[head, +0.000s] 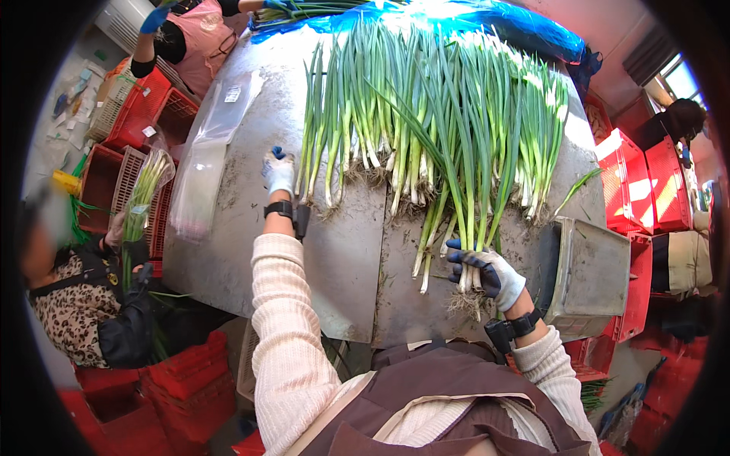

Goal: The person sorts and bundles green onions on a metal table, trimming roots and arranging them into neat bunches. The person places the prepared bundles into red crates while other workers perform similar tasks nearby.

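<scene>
My right hand (485, 273), in a white glove with dark blue palm and fingers, is closed round several green onion stalks (467, 199) just above their rooted white ends. Their long leaves point away across the metal table (336, 268). To the left, my left hand (278, 171), gloved alike, is over the table beside the leftmost stalks, its fingers curled; whether they hold anything cannot be seen. A wide row of green onions (399, 114) lies beyond both hands, roots towards me. A few loose onions (432, 239) lie just left of my right hand.
Clear plastic bags (208, 154) lie at the table's left. A grey plastic bin (593, 279) rests on its side at the right edge. Blue plastic film (485, 23) covers the far edge. A co-worker at left holds bagged onions (142, 199); another stands far left. Red crates (627, 176) flank the table.
</scene>
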